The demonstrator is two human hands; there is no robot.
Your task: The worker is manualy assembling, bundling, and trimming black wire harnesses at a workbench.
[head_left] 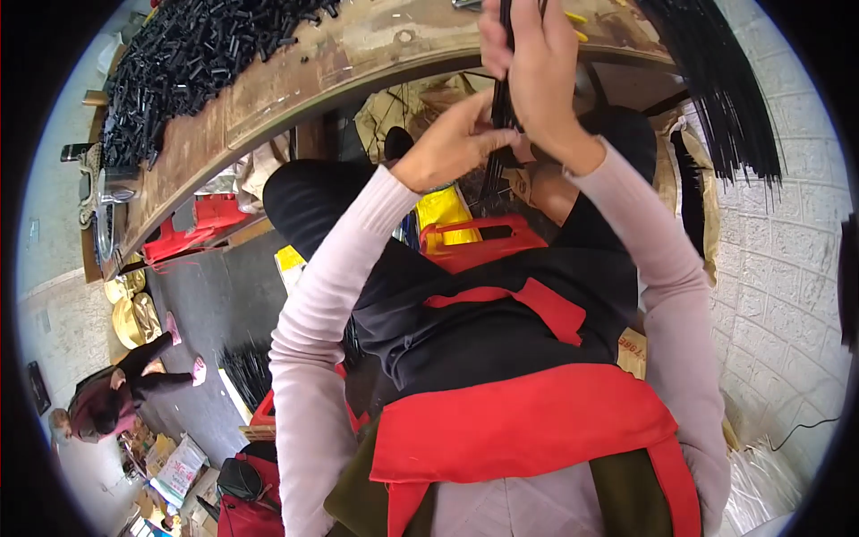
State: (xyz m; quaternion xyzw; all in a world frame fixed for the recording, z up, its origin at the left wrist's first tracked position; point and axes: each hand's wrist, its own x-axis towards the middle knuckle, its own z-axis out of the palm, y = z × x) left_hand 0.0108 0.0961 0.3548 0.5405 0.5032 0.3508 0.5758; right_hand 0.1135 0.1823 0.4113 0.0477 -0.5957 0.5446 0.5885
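Note:
A slim bunch of long, thin black strands (502, 100) runs roughly upright in front of the wooden table's edge. My left hand (455, 141) is closed around its lower part, thumb and fingers pinching from the left. Higher up, my right hand (542, 79) grips the same bunch, its fingers partly cut off by the top of the view. Just behind the right hand, part of a yellow-handled tool (575, 20) shows on the table. Whether the strands are wire or plastic I cannot tell.
Short black tube pieces (201, 58) are heaped on the wooden table (358, 54) at left. More long black strands (716, 85) hang over its right end, near a white brick wall (769, 268). A red plastic stool (483, 246) shows between my legs. Another person (107, 403) is far left.

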